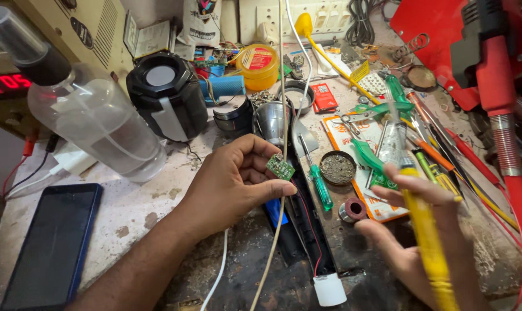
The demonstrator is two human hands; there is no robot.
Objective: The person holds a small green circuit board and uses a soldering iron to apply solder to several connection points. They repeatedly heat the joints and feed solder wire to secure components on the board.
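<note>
Hidden: iron [425, 230] tip blurred, handle cut off | board [280, 166] pinched between left hand [232, 184] fingers [272, 187] | iron gripped by right hand [413, 242] fingers, beside board

Left hand [238, 184] pinching green circuit board [280, 167], right hand [410, 230] holding yellow soldering iron [425, 242]

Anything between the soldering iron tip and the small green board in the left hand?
Nothing solid blocks it. The right hand holds the yellow soldering iron to the right of the green circuit board pinched in the left hand. Between them lie a green screwdriver and a round tin, flat on the bench.
</note>
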